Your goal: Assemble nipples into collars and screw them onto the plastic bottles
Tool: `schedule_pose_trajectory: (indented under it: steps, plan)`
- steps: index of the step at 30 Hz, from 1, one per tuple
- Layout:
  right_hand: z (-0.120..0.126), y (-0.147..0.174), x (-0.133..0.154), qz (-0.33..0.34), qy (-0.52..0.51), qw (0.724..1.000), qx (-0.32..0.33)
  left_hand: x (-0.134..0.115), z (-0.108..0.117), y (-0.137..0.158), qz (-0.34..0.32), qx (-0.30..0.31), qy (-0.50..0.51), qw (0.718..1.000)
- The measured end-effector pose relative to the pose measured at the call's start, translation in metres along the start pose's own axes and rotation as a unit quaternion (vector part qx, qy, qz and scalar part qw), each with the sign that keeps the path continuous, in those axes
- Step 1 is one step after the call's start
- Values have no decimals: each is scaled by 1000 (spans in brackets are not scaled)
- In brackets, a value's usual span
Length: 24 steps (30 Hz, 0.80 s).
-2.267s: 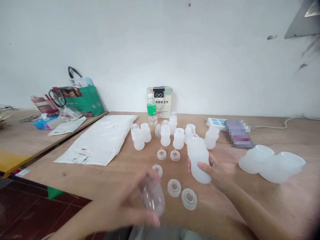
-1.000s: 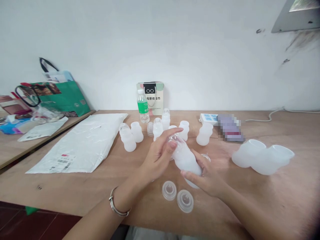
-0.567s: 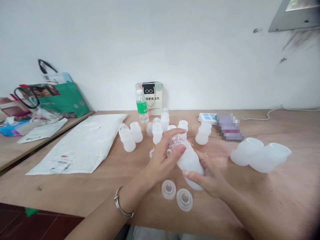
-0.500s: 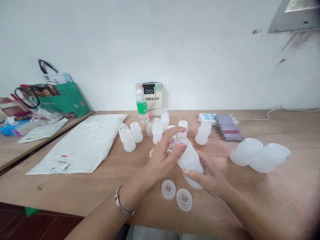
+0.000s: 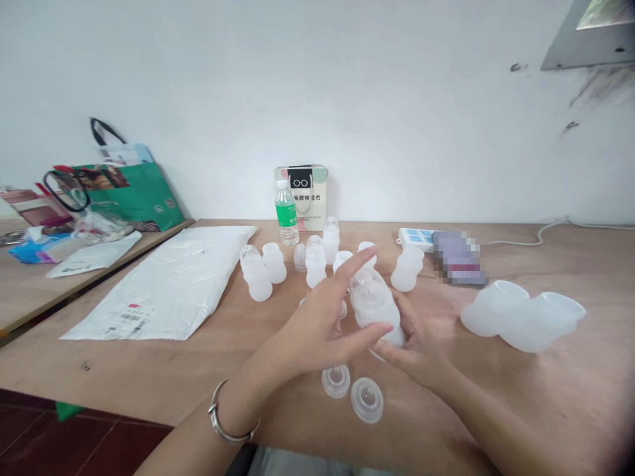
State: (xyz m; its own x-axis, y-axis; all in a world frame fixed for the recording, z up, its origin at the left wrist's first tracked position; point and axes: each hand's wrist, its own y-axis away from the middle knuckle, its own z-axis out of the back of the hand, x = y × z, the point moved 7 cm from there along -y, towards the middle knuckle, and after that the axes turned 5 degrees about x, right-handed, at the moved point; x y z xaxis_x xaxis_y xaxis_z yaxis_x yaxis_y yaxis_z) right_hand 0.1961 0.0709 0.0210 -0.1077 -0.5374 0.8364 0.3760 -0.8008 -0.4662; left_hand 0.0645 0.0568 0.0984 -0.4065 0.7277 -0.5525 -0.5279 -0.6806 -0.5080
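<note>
A frosted baby bottle (image 5: pixel 373 305) with a clear domed cap is held upright, slightly tilted, low over the table. My right hand (image 5: pixel 414 350) is wrapped around its lower part from the right. On the other side, my left hand (image 5: pixel 327 320) has its thumb and fingers spread around the bottle; whether the thumb touches it I cannot tell. Two clear nipple rings, one (image 5: pixel 336 381) and another ring (image 5: pixel 367 400), lie just below the hands. Beyond stand capped bottles, such as this bottle (image 5: pixel 315 262), and uncapped bottles, such as this open bottle (image 5: pixel 407 269).
Several frosted bottles (image 5: pixel 520 317) stand or lean together at right. A white mailing bag (image 5: pixel 163 284) lies at left. At the back are a water bottle (image 5: pixel 286 215), a paper bag (image 5: pixel 315 198), a power strip (image 5: pixel 415 238) and a phone (image 5: pixel 459 258). A green bag (image 5: pixel 141 198) is farther left.
My left hand has loosened from the bottle's cap, its fingers spreading and the thumb sliding lower. The bottle has turned more upright in my right hand. The view has shifted slightly.
</note>
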Motion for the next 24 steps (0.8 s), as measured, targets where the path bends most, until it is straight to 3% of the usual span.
schedule_pose_trajectory:
  steps: [3, 6, 10, 14, 18, 24]
  plan:
    - [6, 1, 0, 38, -44, 998, -26, -7, 45, 14, -53, -165, -65, 983]
    - [14, 1, -1, 55, -43, 995, -72, 0, 107, 46, -38, -317, -157, 935]
    - [15, 0, 0, 58, -25, 993, -96, 61, 159, 86, 180, -254, -228, 923]
    - [16, -1, 1, 57, -11, 992, -113, 125, 166, 118, 341, -182, -258, 885]
    - [22, -3, -3, 42, 5, 990, -138, 157, 150, 117, 389, -133, -251, 876]
    - [24, -6, -17, -13, 42, 989, -140, 168, 141, 110, 377, -164, -228, 883]
